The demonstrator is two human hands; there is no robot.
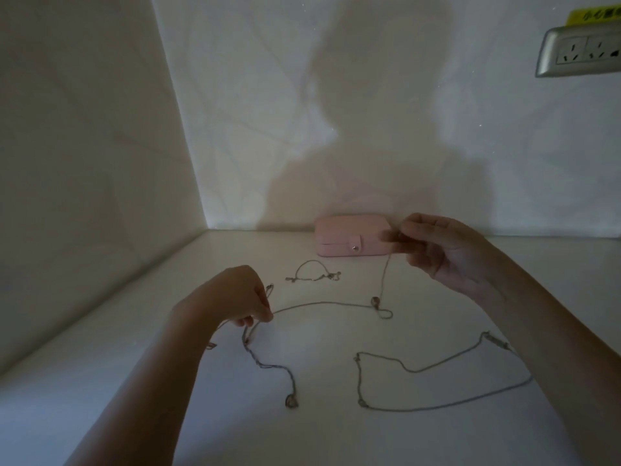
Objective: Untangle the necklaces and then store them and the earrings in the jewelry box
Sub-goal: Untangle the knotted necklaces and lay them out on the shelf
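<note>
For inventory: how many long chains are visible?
3: stretched chain between left hand and right hand; pendant chain below the left hand; loose chain at lower right. More may be hidden.

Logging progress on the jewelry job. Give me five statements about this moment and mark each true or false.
1. The pink jewelry box stands open. False: its lid is down, with the snap tab over the front.
2. The right hand pinches a chain and holds it up off the table. True.
3. The left hand lies flat and holds nothing. False: its fingers pinch the chain too.
4. Another necklace lies on the table with neither hand on it. True.
5. The wall socket is left of the box. False: it is high on the wall, to the right.
</note>
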